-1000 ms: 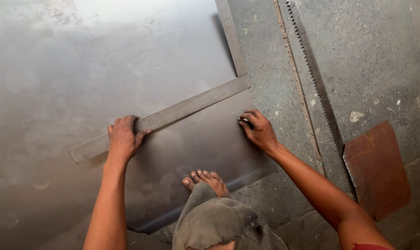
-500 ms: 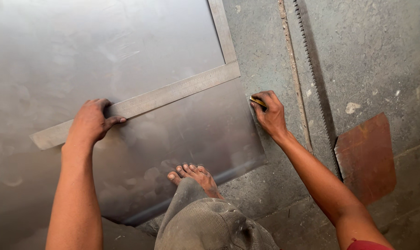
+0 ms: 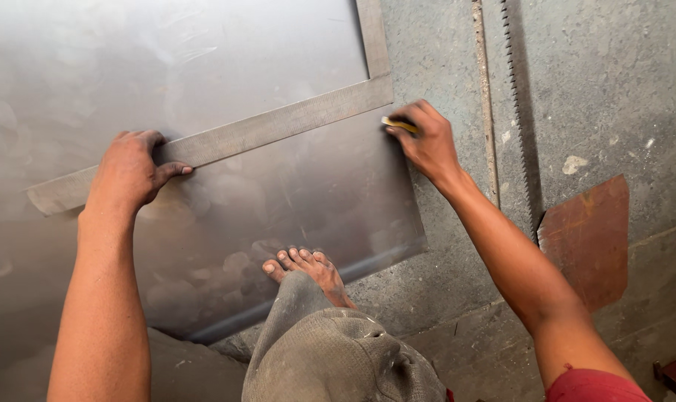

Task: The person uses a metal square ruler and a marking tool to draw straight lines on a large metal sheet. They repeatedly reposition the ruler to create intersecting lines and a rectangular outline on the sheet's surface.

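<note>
Fingers of the left hand (image 3: 133, 170) are pressing flat on the steel square (image 3: 226, 138); right hand (image 3: 425, 141) is pinching what looks like a yellow marker (image 3: 399, 124) against the metal sheet (image 3: 204, 67).

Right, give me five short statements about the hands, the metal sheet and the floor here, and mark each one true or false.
1. The left hand presses on the long metal ruler. True.
2. The right hand is empty. False: its fingers hold a small yellow marker at the ruler's end.
3. A bare foot stands on the metal sheet. True.
4. The saw blade lies on the sheet. False: it lies on the concrete floor, right of the sheet.
5. The rusty plate rests under the ruler. False: it lies apart on the floor, by the right arm.
</note>
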